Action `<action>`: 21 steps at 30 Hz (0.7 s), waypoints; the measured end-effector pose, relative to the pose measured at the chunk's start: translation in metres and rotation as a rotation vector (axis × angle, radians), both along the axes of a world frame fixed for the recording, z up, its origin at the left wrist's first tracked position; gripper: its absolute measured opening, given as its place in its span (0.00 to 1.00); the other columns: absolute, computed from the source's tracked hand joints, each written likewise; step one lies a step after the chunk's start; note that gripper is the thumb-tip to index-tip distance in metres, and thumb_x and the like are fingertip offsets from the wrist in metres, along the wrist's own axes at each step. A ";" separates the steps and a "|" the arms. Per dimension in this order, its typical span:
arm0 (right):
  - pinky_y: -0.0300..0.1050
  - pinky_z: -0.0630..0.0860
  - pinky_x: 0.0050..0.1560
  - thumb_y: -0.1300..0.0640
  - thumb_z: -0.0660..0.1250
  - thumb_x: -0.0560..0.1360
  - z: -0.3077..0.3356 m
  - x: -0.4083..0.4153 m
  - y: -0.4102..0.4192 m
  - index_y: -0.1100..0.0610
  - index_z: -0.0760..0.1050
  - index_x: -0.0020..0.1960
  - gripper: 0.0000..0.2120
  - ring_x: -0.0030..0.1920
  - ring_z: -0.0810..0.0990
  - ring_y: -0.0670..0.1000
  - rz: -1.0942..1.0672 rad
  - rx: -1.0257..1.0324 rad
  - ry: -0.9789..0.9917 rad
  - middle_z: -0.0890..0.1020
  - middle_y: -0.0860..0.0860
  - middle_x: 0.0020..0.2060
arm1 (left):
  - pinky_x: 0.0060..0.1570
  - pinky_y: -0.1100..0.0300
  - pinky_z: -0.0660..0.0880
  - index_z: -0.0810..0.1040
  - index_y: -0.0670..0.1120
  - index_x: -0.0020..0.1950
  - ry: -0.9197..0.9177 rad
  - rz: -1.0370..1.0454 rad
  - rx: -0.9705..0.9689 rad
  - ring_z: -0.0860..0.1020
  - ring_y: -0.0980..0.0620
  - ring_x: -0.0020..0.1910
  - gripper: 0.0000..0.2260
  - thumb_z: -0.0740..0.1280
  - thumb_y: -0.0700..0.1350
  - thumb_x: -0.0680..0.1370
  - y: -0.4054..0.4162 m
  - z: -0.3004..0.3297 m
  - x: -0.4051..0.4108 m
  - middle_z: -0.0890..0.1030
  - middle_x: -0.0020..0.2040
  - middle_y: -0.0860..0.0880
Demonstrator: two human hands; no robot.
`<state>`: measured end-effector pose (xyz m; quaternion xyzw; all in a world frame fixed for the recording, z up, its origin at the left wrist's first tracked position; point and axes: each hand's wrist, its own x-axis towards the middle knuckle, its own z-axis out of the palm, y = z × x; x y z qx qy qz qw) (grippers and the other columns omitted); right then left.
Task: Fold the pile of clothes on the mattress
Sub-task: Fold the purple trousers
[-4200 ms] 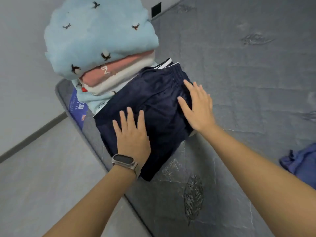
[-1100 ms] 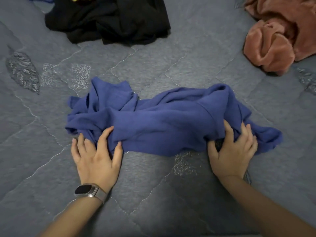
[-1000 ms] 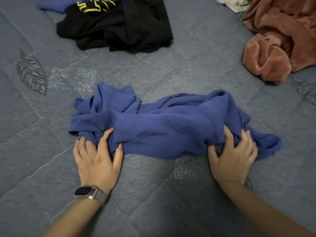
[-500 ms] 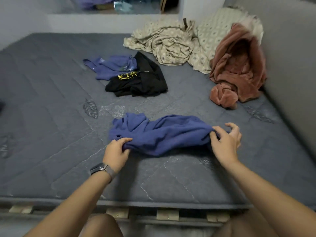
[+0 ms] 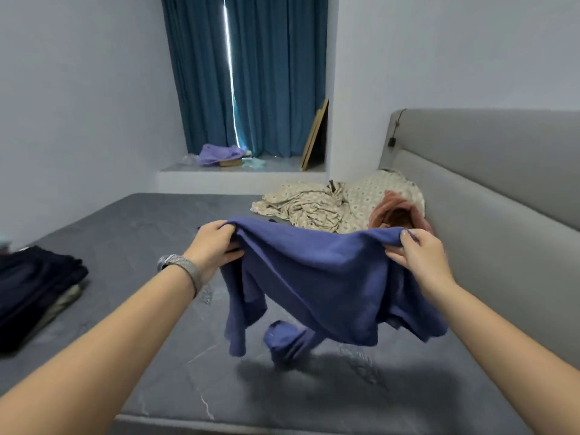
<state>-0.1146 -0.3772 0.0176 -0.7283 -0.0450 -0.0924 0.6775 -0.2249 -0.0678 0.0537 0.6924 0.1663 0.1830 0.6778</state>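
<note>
Blue garment [image 5: 317,277], previously lying bunched on the grey mattress [image 5: 131,233], is now lifted clear of it and hangs spread between both hands, its lower folds and one sleeve-like end dangling above a dark shadow on the quilted surface. At far left, a folded stack of dark navy clothes [image 5: 34,290] rests near the mattress edge. Left hand [image 5: 215,246], with a watch band at the wrist, pinches the garment's upper left edge between curled fingers and thumb; half a second ago it gripped the same cloth low on the mattress. Behind, teal curtains [image 5: 248,73] hang above a ledge bearing a small purple cloth [image 5: 216,153]. Right hand [image 5: 419,254] likewise pinches the upper right edge, fingers curled over the fabric, raised level with the left. Beyond it, a crumpled patterned sheet [image 5: 310,205] and a pink plush garment [image 5: 395,215] lie against the grey padded headboard [image 5: 489,189]; the black clothing seen earlier is now hidden behind the raised cloth.
</note>
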 end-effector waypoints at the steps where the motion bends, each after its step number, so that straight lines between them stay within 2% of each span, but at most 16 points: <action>1: 0.47 0.77 0.55 0.58 0.62 0.79 0.010 -0.013 -0.004 0.56 0.75 0.52 0.05 0.51 0.81 0.52 -0.018 -0.177 -0.114 0.82 0.56 0.52 | 0.50 0.54 0.77 0.77 0.45 0.47 -0.047 0.013 -0.026 0.78 0.47 0.48 0.11 0.56 0.39 0.82 -0.007 0.012 -0.007 0.79 0.46 0.44; 2: 0.42 0.71 0.57 0.57 0.65 0.77 0.021 -0.027 -0.008 0.55 0.74 0.56 0.08 0.55 0.77 0.50 -0.021 -0.369 -0.239 0.80 0.53 0.55 | 0.49 0.55 0.77 0.77 0.44 0.46 -0.100 0.021 -0.053 0.78 0.46 0.48 0.12 0.55 0.38 0.82 -0.015 0.025 -0.014 0.80 0.45 0.45; 3: 0.37 0.66 0.59 0.55 0.69 0.75 0.029 -0.039 -0.012 0.54 0.70 0.62 0.18 0.60 0.73 0.50 0.021 -0.533 -0.376 0.75 0.53 0.62 | 0.48 0.56 0.78 0.77 0.44 0.46 -0.154 0.023 -0.072 0.78 0.46 0.47 0.13 0.55 0.37 0.82 -0.022 0.039 -0.022 0.80 0.43 0.45; 4: 0.36 0.63 0.64 0.50 0.73 0.71 0.036 -0.050 -0.015 0.52 0.64 0.69 0.31 0.68 0.66 0.51 0.093 -0.664 -0.466 0.66 0.53 0.70 | 0.47 0.58 0.79 0.77 0.43 0.46 -0.204 0.016 -0.080 0.79 0.47 0.46 0.13 0.54 0.36 0.82 -0.030 0.053 -0.031 0.80 0.44 0.45; 5: 0.41 0.59 0.70 0.44 0.76 0.67 0.042 -0.062 -0.016 0.47 0.57 0.73 0.42 0.73 0.56 0.52 0.134 -0.792 -0.478 0.53 0.51 0.75 | 0.48 0.58 0.79 0.78 0.43 0.49 -0.252 -0.006 -0.081 0.79 0.49 0.47 0.12 0.54 0.36 0.81 -0.037 0.066 -0.037 0.81 0.46 0.45; 6: 0.50 0.55 0.74 0.38 0.76 0.63 0.048 -0.077 -0.013 0.40 0.51 0.73 0.48 0.76 0.47 0.53 0.153 -0.888 -0.458 0.42 0.47 0.76 | 0.51 0.58 0.79 0.78 0.42 0.52 -0.299 -0.040 -0.074 0.79 0.49 0.48 0.12 0.54 0.36 0.81 -0.045 0.079 -0.044 0.81 0.49 0.44; 7: 0.57 0.51 0.75 0.33 0.75 0.61 0.050 -0.087 -0.007 0.36 0.47 0.72 0.50 0.76 0.40 0.55 0.156 -0.940 -0.427 0.36 0.45 0.75 | 0.54 0.56 0.78 0.78 0.40 0.54 -0.337 -0.072 -0.054 0.80 0.48 0.51 0.12 0.55 0.36 0.81 -0.053 0.092 -0.048 0.81 0.51 0.42; 8: 0.61 0.51 0.75 0.30 0.73 0.58 0.054 -0.099 0.002 0.33 0.46 0.71 0.51 0.76 0.38 0.56 0.171 -0.931 -0.382 0.35 0.44 0.74 | 0.55 0.55 0.78 0.78 0.39 0.54 -0.369 -0.099 -0.018 0.80 0.47 0.53 0.12 0.55 0.36 0.81 -0.063 0.103 -0.053 0.81 0.52 0.40; 9: 0.62 0.53 0.74 0.28 0.72 0.57 0.056 -0.110 0.015 0.34 0.46 0.70 0.51 0.76 0.41 0.57 0.186 -0.847 -0.320 0.39 0.45 0.75 | 0.56 0.53 0.78 0.79 0.39 0.52 -0.392 -0.113 0.052 0.80 0.46 0.53 0.12 0.56 0.37 0.81 -0.074 0.112 -0.056 0.81 0.51 0.40; 11: 0.60 0.64 0.69 0.30 0.72 0.58 0.055 -0.124 0.042 0.41 0.54 0.70 0.47 0.73 0.56 0.56 0.194 -0.659 -0.261 0.55 0.50 0.72 | 0.53 0.53 0.77 0.80 0.42 0.45 -0.415 -0.109 0.279 0.79 0.47 0.48 0.12 0.57 0.39 0.80 -0.096 0.126 -0.062 0.81 0.44 0.42; 13: 0.51 0.71 0.59 0.43 0.72 0.67 0.050 -0.134 0.060 0.50 0.67 0.63 0.28 0.65 0.69 0.57 0.193 -0.500 -0.293 0.70 0.54 0.63 | 0.51 0.55 0.74 0.79 0.46 0.42 -0.461 -0.065 0.478 0.77 0.49 0.46 0.11 0.58 0.40 0.79 -0.109 0.135 -0.071 0.80 0.46 0.44; 15: 0.44 0.69 0.46 0.59 0.65 0.73 0.050 -0.140 0.059 0.55 0.74 0.48 0.05 0.55 0.76 0.59 0.137 -0.494 -0.342 0.79 0.57 0.50 | 0.52 0.57 0.74 0.78 0.47 0.45 -0.489 0.024 0.597 0.77 0.47 0.51 0.09 0.59 0.43 0.79 -0.102 0.141 -0.079 0.78 0.54 0.42; 16: 0.45 0.67 0.42 0.63 0.62 0.73 0.052 -0.142 0.054 0.55 0.73 0.43 0.04 0.49 0.77 0.59 0.116 -0.527 -0.346 0.80 0.56 0.44 | 0.53 0.57 0.74 0.78 0.49 0.44 -0.483 0.068 0.637 0.77 0.46 0.52 0.08 0.60 0.44 0.78 -0.091 0.142 -0.083 0.77 0.55 0.41; 18: 0.45 0.65 0.39 0.66 0.60 0.73 0.056 -0.145 0.039 0.54 0.72 0.39 0.09 0.43 0.76 0.56 0.109 -0.606 -0.318 0.79 0.55 0.39 | 0.57 0.52 0.74 0.77 0.55 0.38 -0.447 0.169 0.671 0.77 0.43 0.54 0.09 0.60 0.49 0.75 -0.062 0.140 -0.090 0.78 0.54 0.38; 19: 0.44 0.66 0.40 0.67 0.60 0.73 0.056 -0.144 0.033 0.53 0.73 0.39 0.10 0.43 0.76 0.55 0.108 -0.641 -0.300 0.79 0.55 0.39 | 0.58 0.50 0.74 0.76 0.55 0.34 -0.421 0.235 0.666 0.77 0.41 0.54 0.10 0.59 0.51 0.73 -0.047 0.137 -0.093 0.79 0.52 0.37; 21: 0.44 0.69 0.41 0.66 0.60 0.73 0.055 -0.142 0.026 0.56 0.77 0.43 0.10 0.44 0.77 0.56 0.086 -0.717 -0.269 0.81 0.56 0.40 | 0.59 0.47 0.73 0.76 0.51 0.35 -0.353 0.351 0.655 0.76 0.38 0.54 0.10 0.59 0.50 0.74 -0.018 0.132 -0.099 0.80 0.49 0.35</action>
